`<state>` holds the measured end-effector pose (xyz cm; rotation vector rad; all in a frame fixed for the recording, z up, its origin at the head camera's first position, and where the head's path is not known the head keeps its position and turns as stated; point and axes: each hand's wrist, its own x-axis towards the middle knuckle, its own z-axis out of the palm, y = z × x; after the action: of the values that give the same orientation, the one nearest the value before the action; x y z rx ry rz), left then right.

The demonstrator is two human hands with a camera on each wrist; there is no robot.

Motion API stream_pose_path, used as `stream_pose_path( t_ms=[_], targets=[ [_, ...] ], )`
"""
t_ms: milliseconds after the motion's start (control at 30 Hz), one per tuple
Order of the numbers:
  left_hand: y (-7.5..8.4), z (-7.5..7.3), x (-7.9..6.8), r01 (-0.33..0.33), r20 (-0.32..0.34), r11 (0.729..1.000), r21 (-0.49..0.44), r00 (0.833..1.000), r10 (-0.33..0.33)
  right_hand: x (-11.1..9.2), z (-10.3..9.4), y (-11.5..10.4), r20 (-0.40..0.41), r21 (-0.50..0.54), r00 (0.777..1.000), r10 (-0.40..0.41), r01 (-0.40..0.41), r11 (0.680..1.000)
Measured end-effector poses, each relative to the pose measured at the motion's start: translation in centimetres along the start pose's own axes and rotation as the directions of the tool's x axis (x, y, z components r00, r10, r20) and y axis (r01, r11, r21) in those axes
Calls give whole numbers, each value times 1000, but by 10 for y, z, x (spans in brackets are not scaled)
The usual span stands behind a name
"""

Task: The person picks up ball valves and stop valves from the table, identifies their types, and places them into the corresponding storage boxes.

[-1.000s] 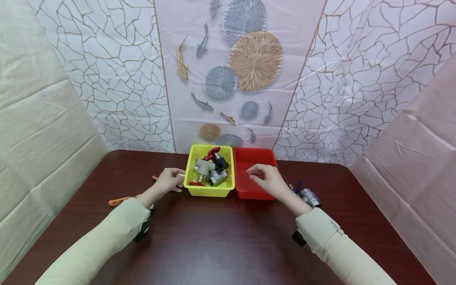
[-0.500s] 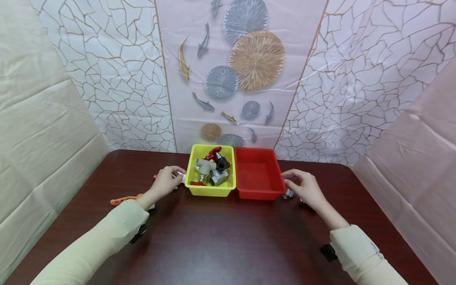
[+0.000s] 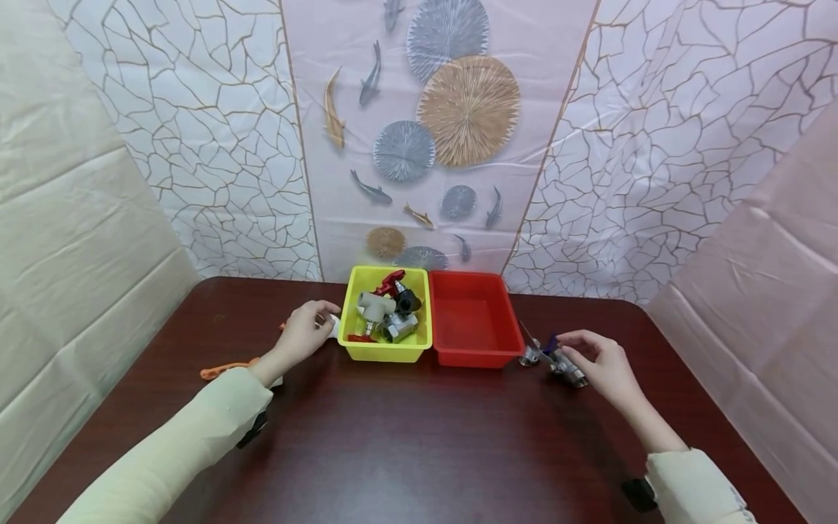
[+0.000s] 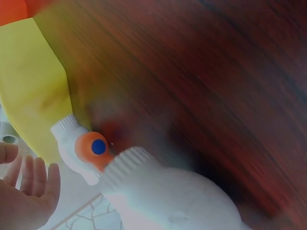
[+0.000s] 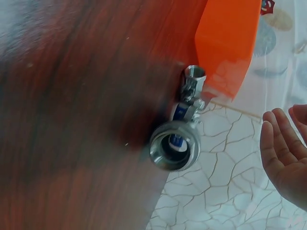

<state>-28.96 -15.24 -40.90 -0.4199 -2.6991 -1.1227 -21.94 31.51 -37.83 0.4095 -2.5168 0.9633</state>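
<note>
My left hand (image 3: 301, 340) hovers just left of the yellow bin (image 3: 385, 353), its fingers loosely bent. In the left wrist view nothing is between those fingers; a white plastic valve with an orange handle (image 4: 88, 147) and a larger white ribbed fitting (image 4: 168, 194) lie beside the bin. Right of the red bin (image 3: 470, 358), my right hand (image 3: 605, 367) is over the metal ball valves (image 3: 568, 370), thumb and fingers apart and empty. The right wrist view shows a large valve's threaded mouth (image 5: 156, 152) and a smaller valve (image 5: 194, 79) behind it.
Inside the yellow bin lie a grey plastic valve (image 3: 375, 306), a black one (image 3: 409, 300) and a metal one (image 3: 399, 327). The two bins touch side by side near the table's back edge. An orange handle (image 3: 222, 370) shows beside the left forearm.
My right hand has moved from above the red bin to the right, over the metal valves, which are now uncovered. The left hand has stayed nearly still beside the yellow bin.
</note>
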Motion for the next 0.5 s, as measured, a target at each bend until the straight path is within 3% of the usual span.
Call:
stream_pose_path(
  t_ms=[300, 500],
  targets=[
    [-6, 0, 9, -8, 40, 992, 125, 999, 3, -9, -9, 15, -44, -17, 999, 20, -21, 1000],
    [-13, 1, 19, 11, 76, 957, 289, 997, -34, -13, -12, 18, -53, 1, 998, 32, -32, 999]
  ],
)
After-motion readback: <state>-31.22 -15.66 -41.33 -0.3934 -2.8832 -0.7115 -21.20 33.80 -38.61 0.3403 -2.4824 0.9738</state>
